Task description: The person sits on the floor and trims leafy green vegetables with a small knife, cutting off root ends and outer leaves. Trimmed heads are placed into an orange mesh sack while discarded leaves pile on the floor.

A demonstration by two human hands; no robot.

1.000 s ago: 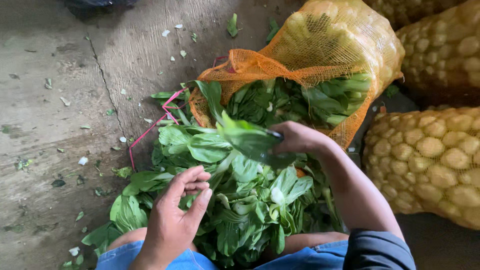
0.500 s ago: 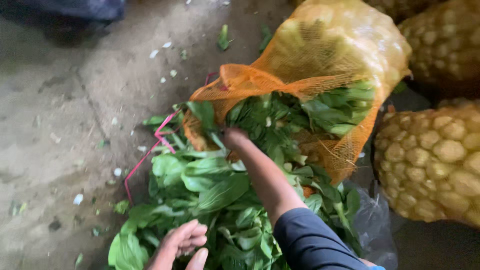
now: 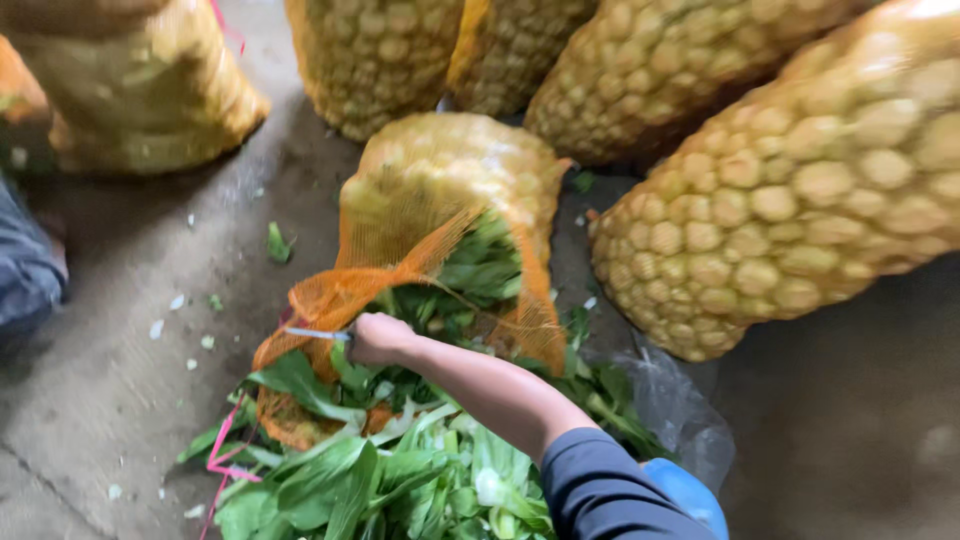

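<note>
My right hand (image 3: 378,338) is closed around the handle of a small knife (image 3: 318,334), its thin blade pointing left at the torn mouth of the orange mesh sack (image 3: 440,215) lying on its side in front of me; my left hand is out of view, so I cannot tell what it is doing. The leafy greens (image 3: 400,480) spill from the sack's opening into a loose heap on the floor, right under my forearm. I judge them light, soft and easily bruised: broad limp leaves on pale, crisper stems, probably a little damp and slippery, so I would take them low at the stems in a gentle bunch, not by the leaf blades. The mesh itself looks thin and stretchy, apt to snag on the blade and to sag once slack, and it is best held at the bunched edge beside the opening. A pink tie string (image 3: 228,455) trails out near the left of the heap. The concrete floor (image 3: 120,400) is rough, grey and scattered with leaf scraps. Room is tight: full yellow mesh sacks (image 3: 800,190) of pale round produce crowd close behind and to the right, another sack (image 3: 140,90) lies at the upper left, and crumpled clear plastic (image 3: 670,400) lies by the greens.
</note>
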